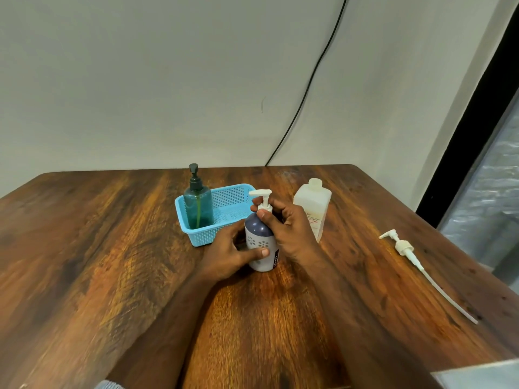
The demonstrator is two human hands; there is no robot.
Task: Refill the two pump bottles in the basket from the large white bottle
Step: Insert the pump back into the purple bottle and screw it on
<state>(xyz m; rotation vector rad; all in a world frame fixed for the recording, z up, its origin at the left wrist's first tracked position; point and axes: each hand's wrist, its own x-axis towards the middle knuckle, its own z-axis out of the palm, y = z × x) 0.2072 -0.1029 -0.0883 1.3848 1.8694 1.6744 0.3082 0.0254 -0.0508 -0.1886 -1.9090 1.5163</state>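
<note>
A purple-grey pump bottle [259, 242] with a white pump head [260, 195] stands upright on the wooden table [112, 262], in front of the blue basket [224, 197]. My left hand [233, 251] grips its body low down. My right hand [286, 226] wraps the collar of the pump at the neck. A teal pump bottle [198, 204] with a dark pump stands in the basket's left end. The large white bottle [313, 206] stands open, without a cap, just behind my right hand.
A loose white pump [404, 247] with a long dip tube lies on the table at the right, near the edge. A black cable [309, 85] runs down the wall behind the table. A dark door frame stands at the far right.
</note>
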